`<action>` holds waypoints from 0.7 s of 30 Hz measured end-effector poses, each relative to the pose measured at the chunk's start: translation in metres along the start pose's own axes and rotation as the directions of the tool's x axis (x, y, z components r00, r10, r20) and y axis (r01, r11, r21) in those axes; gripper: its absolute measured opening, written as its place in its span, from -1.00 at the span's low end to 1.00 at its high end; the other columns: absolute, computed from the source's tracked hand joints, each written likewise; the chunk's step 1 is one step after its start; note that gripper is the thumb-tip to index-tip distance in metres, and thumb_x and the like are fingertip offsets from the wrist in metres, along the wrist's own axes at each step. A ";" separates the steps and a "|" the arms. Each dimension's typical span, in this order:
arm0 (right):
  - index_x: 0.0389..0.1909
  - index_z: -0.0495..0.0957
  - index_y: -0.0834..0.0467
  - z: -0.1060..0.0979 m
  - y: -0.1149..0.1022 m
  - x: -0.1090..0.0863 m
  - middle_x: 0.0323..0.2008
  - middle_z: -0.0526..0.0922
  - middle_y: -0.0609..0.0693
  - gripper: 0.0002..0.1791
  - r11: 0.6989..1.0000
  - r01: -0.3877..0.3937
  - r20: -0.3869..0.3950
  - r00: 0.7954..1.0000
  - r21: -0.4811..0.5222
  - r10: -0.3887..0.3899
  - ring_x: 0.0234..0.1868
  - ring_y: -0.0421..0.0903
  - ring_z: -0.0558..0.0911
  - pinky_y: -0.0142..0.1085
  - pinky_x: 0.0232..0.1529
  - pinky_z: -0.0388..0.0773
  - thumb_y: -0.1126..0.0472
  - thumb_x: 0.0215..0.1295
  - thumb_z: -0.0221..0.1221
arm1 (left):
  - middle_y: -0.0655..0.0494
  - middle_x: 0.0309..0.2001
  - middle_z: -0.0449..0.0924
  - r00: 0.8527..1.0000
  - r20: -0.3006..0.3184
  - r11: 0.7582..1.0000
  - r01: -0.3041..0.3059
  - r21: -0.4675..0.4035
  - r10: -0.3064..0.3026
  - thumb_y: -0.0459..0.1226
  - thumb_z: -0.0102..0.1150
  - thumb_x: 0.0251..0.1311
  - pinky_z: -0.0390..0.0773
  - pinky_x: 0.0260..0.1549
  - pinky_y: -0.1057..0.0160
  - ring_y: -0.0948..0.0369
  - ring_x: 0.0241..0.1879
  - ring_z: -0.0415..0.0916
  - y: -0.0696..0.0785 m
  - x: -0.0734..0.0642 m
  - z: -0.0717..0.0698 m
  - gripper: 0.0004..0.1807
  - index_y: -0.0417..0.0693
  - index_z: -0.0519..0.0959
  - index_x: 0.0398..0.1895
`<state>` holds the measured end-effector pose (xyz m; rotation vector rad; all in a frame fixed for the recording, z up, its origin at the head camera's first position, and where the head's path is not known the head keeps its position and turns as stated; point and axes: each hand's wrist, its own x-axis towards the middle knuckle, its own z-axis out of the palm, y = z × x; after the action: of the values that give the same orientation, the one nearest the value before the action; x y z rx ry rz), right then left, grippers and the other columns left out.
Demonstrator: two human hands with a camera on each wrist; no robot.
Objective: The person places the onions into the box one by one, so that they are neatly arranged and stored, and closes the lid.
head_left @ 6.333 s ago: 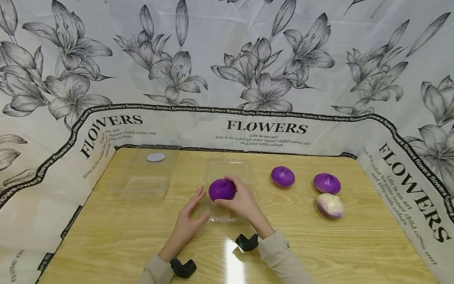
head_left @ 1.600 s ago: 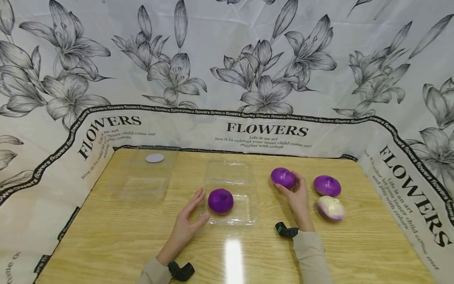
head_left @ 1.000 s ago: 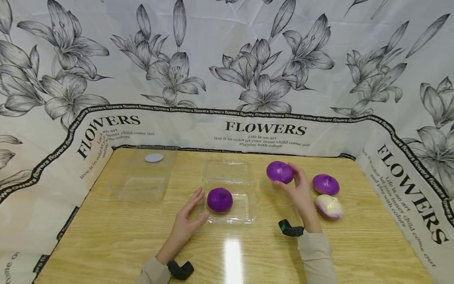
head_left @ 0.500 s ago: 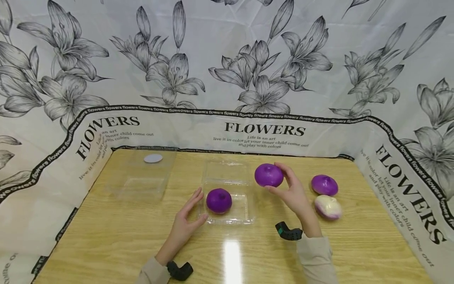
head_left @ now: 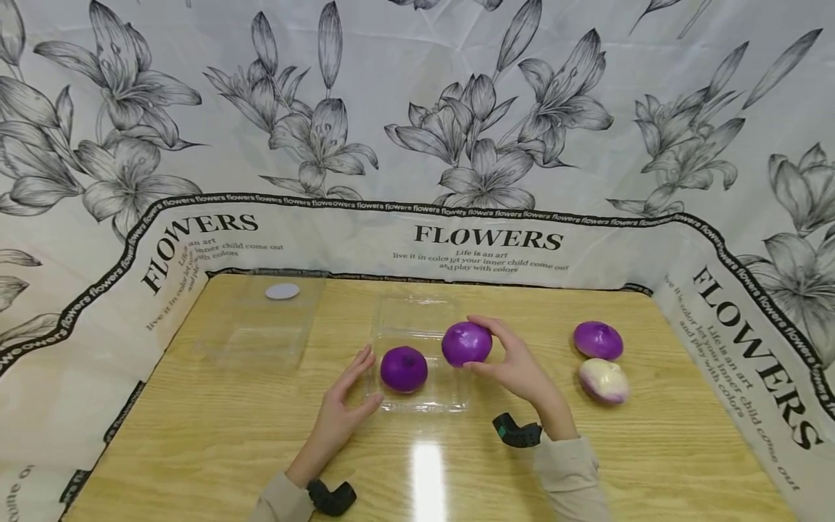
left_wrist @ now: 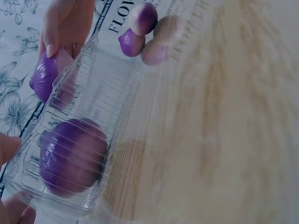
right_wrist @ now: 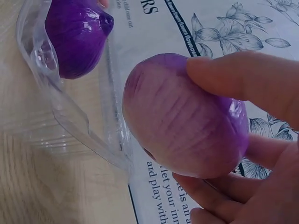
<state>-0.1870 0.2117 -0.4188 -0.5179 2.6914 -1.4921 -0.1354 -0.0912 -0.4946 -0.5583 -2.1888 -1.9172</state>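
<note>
My right hand [head_left: 518, 366] grips a glossy purple onion [head_left: 467, 344] between thumb and fingers, over the right side of a clear plastic clamshell box [head_left: 450, 399]. In the right wrist view, this onion [right_wrist: 182, 116] shows a paler, ridged underside. Another purple onion [head_left: 404, 370] sits in the box's near half, on the left. My left hand [head_left: 342, 406] stays at the box's left edge, thumb and fingers spread apart and fairly straight. Its fingertips [left_wrist: 7, 147] meet the box's rim in the left wrist view. The box's lid [head_left: 417, 313] lies folded back, away from me.
A purple onion [head_left: 598, 340] and a white-and-purple one [head_left: 604, 381] lie close together at the right of the wooden table [head_left: 678, 449]. At the back left stands another clear plastic container [head_left: 261, 348] with a white oval label [head_left: 283, 291]. A flower-print cloth [head_left: 489, 254] surrounds the table.
My right hand has let go of the first onion in the box, picked up another from the table's right and carried it left over the box. My left hand has hardly moved.
</note>
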 end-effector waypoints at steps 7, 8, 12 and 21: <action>0.37 0.38 0.11 0.010 -0.002 0.000 0.30 0.44 0.17 -0.17 1.000 0.008 0.098 0.995 -0.009 -0.007 0.32 0.27 0.38 0.33 0.32 0.20 0.29 0.01 0.47 | -0.33 0.45 0.14 1.000 0.000 1.000 -0.007 -0.025 0.007 -0.55 0.29 0.13 -0.01 0.40 0.48 -0.26 0.46 -0.03 -0.001 0.000 0.000 -0.36 -0.47 0.35 0.31; 0.37 0.38 0.12 0.011 -0.003 0.000 0.29 0.44 0.17 -0.17 1.000 0.017 0.112 0.994 -0.014 -0.015 0.31 0.26 0.39 0.33 0.31 0.22 0.27 0.01 0.47 | -0.34 0.45 0.14 1.000 0.000 0.999 -0.007 -0.035 0.007 -0.56 0.29 0.13 -0.01 0.40 0.48 -0.27 0.46 -0.04 -0.001 0.000 0.000 -0.36 -0.47 0.35 0.31; 0.35 0.39 0.18 0.017 -0.003 0.000 0.23 0.44 0.19 -0.17 0.998 0.051 0.156 0.987 -0.040 -0.045 0.24 0.24 0.44 0.31 0.25 0.32 0.23 0.01 0.48 | -0.34 0.45 0.14 1.000 0.000 0.999 0.002 -0.053 -0.002 -0.56 0.29 0.13 0.00 0.40 0.49 -0.28 0.47 -0.05 -0.002 0.000 0.000 -0.36 -0.45 0.35 0.32; 0.32 0.41 0.18 0.029 -0.007 -0.001 0.24 0.38 0.22 -0.18 0.995 0.026 0.212 0.977 -0.098 -0.005 0.21 0.23 0.42 0.25 0.17 0.45 0.30 -0.06 0.45 | -0.33 0.46 0.13 1.000 0.002 0.999 0.001 -0.044 -0.001 -0.54 0.30 0.14 -0.02 0.39 0.49 -0.26 0.47 -0.06 -0.002 0.000 0.000 -0.36 -0.45 0.35 0.32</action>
<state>-0.1786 0.1842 -0.4287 -0.6627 2.6112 -1.2305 -0.1359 -0.0917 -0.4965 -0.5666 -2.1537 -1.9699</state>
